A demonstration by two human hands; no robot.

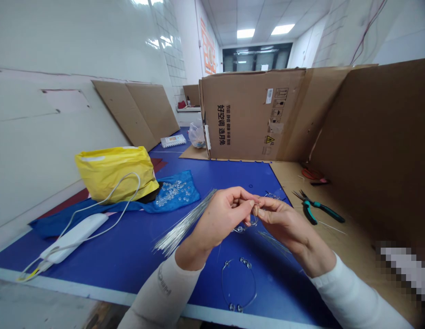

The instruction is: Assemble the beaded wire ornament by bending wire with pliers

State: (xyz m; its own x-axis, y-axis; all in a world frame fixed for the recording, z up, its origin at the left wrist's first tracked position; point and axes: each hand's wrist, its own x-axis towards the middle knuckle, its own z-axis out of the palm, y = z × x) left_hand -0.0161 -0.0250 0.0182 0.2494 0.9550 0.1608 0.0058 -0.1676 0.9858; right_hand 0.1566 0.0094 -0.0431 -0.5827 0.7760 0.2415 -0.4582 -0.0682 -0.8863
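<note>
Both hands meet above the blue table, fingertips almost touching. My left hand pinches, thumb against fingers, at a wire ring with clear beads. My right hand is closed on the same ring from the other side. Fingers hide much of the ring; a bead hangs below them. Nearer the table's front edge lies another beaded wire ring with several clear beads. A bundle of thin straight wires fans out beside my left forearm. More thin wires lie partly under my right hand.
Clear loose beads rest on a blue cloth, next to a yellow bag. A white power strip with a cable lies left. Green-handled pliers sit on cardboard at right. Large cardboard panels wall the back and right.
</note>
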